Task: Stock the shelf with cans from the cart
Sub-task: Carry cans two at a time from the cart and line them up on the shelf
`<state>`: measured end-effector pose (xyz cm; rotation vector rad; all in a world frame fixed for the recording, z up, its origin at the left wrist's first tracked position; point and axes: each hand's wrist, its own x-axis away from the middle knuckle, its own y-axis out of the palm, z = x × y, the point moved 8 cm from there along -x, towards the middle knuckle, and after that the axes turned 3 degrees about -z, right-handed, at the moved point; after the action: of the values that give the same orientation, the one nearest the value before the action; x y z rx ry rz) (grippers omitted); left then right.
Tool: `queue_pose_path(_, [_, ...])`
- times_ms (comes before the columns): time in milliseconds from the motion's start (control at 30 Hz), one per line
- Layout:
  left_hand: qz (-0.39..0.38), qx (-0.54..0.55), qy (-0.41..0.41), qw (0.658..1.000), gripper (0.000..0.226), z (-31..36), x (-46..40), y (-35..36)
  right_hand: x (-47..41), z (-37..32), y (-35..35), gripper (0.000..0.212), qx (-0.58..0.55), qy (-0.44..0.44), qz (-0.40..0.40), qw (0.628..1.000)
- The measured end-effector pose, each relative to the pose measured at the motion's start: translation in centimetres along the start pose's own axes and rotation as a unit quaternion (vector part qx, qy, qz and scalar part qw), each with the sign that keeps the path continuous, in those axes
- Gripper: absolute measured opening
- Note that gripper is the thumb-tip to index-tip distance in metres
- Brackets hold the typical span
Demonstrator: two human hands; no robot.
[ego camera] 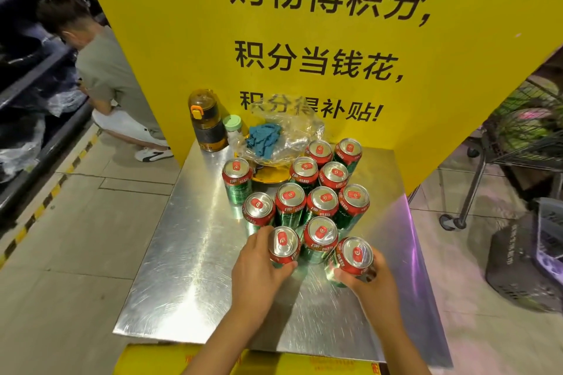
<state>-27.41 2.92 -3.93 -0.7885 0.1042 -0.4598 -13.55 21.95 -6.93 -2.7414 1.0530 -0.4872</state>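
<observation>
Gripping one green-and-red can each: left hand on the near-left can, right hand on the near-right can, both fingers wrapped, on the metal shelf. Risk: knuckles bumping the packed can cluster, toppling neighbours.

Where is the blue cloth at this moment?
In the head view, the blue cloth lies at the back of the metal platform, against a clear plastic bag, right of the green-lidded jar.
</observation>
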Motion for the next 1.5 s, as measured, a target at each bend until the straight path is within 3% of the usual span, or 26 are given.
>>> queue_pose_path(133, [-0.022, 0.099, 0.0, 0.995, 0.058, -0.3, 1.0, -0.5, 0.9, -0.4, 0.2, 0.056, -0.016, -0.001, -0.017, 1.0])
queue_pose_path(500, [0.001, 0.315, -0.056, 0.947, 0.073, -2.6, 4.1, -8.6, 5.9, -4.5, 4.6, 0.065, -0.131, 0.007, -0.056, 0.99])
queue_pose_path(600, [0.026, 0.363, -0.059, 0.929, 0.056, -4.8, 5.7, -12.7, 7.7, -7.2, 8.4, 0.073, -0.163, -0.007, -0.095, 0.982])
queue_pose_path(700, [0.057, 0.406, -0.059, 0.91, 0.045, -8.1, 7.8, -17.9, 9.9, -10.2, 13.5, 0.093, -0.186, -0.023, -0.142, 0.972])
queue_pose_path(867, [0.149, 0.413, -0.092, 0.894, 0.053, -15.8, 13.3, -28.0, 14.0, -15.3, 24.4, 0.099, -0.174, -0.043, -0.23, 0.957])
queue_pose_path(1033, [0.262, 0.398, -0.142, 0.868, 0.05, -24.9, 20.3, -37.6, 19.5, -18.7, 37.3, 0.096, -0.148, -0.062, -0.329, 0.931])
queue_pose_path(1133, [0.329, 0.375, -0.169, 0.85, 0.058, -29.8, 24.6, -42.8, 23.1, -19.7, 45.1, 0.076, -0.137, -0.064, -0.396, 0.906])
queue_pose_path(1233, [0.4, 0.359, -0.191, 0.821, 0.054, -34.4, 28.5, -47.0, 26.8, -20.3, 52.5, 0.073, -0.122, -0.063, -0.464, 0.875])
queue_pose_path(1500, [0.483, 0.332, -0.222, 0.779, 0.053, -42.3, 32.2, -54.7, 32.0, -23.0, 65.4, 0.077, -0.082, -0.071, -0.528, 0.843])
